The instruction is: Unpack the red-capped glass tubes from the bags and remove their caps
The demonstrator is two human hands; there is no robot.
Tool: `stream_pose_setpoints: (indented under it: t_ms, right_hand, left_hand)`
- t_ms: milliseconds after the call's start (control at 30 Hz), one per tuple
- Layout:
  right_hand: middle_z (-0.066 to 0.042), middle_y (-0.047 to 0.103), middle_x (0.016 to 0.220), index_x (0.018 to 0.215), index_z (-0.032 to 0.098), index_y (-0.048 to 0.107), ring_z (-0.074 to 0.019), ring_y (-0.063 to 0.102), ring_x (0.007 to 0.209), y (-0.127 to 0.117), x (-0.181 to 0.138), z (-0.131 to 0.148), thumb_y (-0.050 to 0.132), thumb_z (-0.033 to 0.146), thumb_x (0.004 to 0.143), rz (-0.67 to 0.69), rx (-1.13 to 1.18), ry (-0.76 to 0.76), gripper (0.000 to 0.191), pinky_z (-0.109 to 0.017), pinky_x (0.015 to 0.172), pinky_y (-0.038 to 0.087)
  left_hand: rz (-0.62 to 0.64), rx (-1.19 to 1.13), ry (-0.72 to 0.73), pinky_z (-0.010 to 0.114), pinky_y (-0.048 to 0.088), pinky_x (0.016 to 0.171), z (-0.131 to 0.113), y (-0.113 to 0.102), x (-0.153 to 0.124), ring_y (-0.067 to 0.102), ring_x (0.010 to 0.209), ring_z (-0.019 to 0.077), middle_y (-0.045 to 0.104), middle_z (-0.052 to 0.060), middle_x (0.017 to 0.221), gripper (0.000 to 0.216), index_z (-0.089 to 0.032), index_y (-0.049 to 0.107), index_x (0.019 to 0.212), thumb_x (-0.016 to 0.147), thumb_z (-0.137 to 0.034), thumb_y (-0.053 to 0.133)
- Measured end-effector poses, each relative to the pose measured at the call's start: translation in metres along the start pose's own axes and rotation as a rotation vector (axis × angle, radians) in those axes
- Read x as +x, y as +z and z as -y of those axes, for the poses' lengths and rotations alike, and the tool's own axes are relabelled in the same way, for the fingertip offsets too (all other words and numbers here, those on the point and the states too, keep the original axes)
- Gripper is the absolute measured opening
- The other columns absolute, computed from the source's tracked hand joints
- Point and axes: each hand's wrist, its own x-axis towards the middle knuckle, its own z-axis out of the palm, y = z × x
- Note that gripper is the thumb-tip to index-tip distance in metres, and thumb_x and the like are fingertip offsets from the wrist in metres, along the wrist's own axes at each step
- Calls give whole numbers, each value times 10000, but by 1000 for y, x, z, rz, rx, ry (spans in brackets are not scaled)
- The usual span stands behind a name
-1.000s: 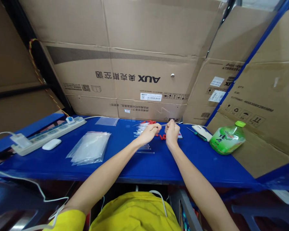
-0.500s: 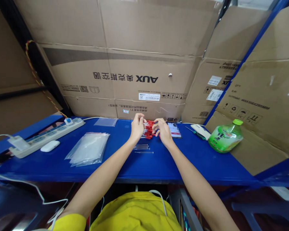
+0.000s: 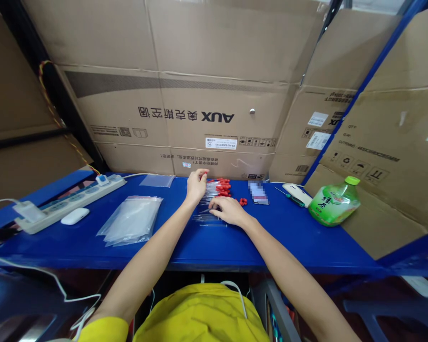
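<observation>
A pile of thin clear droppers with red rubber bulbs [image 3: 224,190] lies on the blue table. My left hand [image 3: 196,187] is at the pile's left side, thumb and fingers closed, and a small red bulb shows at the fingertips. Low over the bare clear tubes [image 3: 205,218] in front of the pile, my right hand [image 3: 228,210] has its fingers curled down and pinched at a tube. Its fingertips partly cover the tubes. A few loose red bulbs [image 3: 243,202] lie to the right of the pile.
Clear plastic bags [image 3: 131,221] are stacked at left, beside a white earphone case [image 3: 74,216] and a power strip [image 3: 71,202]. To the right are a phone [image 3: 258,193], a green-handled screwdriver [image 3: 294,200] and a green bottle [image 3: 333,204]. Cardboard [image 3: 214,95] walls the back.
My right hand has moved from the red bulbs down and toward me to the clear tubes. The left hand has shifted slightly left, uncovering more of the pile.
</observation>
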Motion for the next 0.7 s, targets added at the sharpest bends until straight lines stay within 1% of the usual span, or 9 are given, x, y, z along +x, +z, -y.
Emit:
stream_pose_setpoints:
  t_ms: [67, 167, 233, 300, 367, 500, 567, 633, 700]
  right_hand:
    - [-6, 758, 954, 1000, 254, 743, -164, 669, 878, -2, -1, 2, 734, 215, 891, 11, -12, -8, 116, -247, 741, 422]
    - [-21, 749, 960, 997, 258, 764, -170, 665, 920, -3, -2, 4, 741, 246, 905, 4, -43, 1, 96, -257, 756, 435]
    - [-33, 741, 962, 999, 260, 772, -179, 665, 957, -2, -2, 3, 745, 286, 912, -3, -55, 13, 94, -261, 752, 442]
    - [-39, 736, 955, 992, 265, 778, -190, 667, 981, -1, -2, 1, 747, 311, 912, -4, -50, 14, 98, -264, 745, 447]
    - [-40, 734, 943, 963, 267, 785, -192, 672, 957, 0, -1, 1, 741, 317, 912, -10, -38, 7, 85, -267, 738, 451]
    - [-17, 745, 870, 905, 262, 778, -173, 683, 826, -1, 0, 0, 704, 289, 914, -1, 23, 7, 79, -261, 716, 453]
    - [-1, 750, 840, 906, 256, 755, -164, 681, 788, -4, 1, -3, 680, 254, 908, -59, 57, 60, 75, -256, 719, 454]
    - [6, 747, 843, 953, 247, 722, -154, 663, 754, -8, 1, -9, 658, 243, 905, -203, 87, 144, 80, -252, 726, 458]
    - [6, 738, 871, 1043, 236, 682, -144, 624, 704, -11, 1, -17, 672, 291, 901, -363, 127, 210, 153, -252, 715, 462]
  left_hand:
    - [55, 47, 12, 302, 531, 855, -3, -2, -1, 704, 857, 179, 765, 51, 1005, 189, -215, 756, 1043, 916, -184, 619]
    - [125, 112, 28, 288, 513, 814, -10, -5, -4, 706, 800, 176, 780, 13, 846, 102, -223, 750, 967, 890, -229, 684]
    - [137, 158, 38, 284, 498, 785, -13, -6, -6, 706, 791, 177, 781, 8, 821, 65, -229, 743, 927, 872, -247, 713]
    - [142, 196, 44, 286, 484, 754, -15, -6, -8, 704, 788, 184, 786, 17, 842, 48, -236, 739, 891, 853, -266, 741]
    - [152, 228, 42, 288, 461, 712, -14, -6, -10, 697, 766, 195, 780, 26, 830, 66, -241, 732, 850, 841, -300, 762]
    - [174, 281, 64, 274, 384, 613, -14, -6, -12, 632, 637, 185, 734, 21, 700, 166, -244, 697, 758, 842, -372, 760]
    - [188, 299, 83, 267, 351, 583, -15, -7, -12, 589, 589, 174, 708, 19, 651, 210, -241, 684, 718, 851, -393, 741]
    - [220, 295, 93, 264, 343, 575, -16, -7, -12, 568, 580, 164, 702, 21, 649, 257, -230, 677, 693, 866, -416, 714]
    - [286, 252, 98, 259, 356, 579, -17, -5, -13, 565, 588, 156, 706, 22, 665, 286, -214, 682, 697, 884, -430, 682]
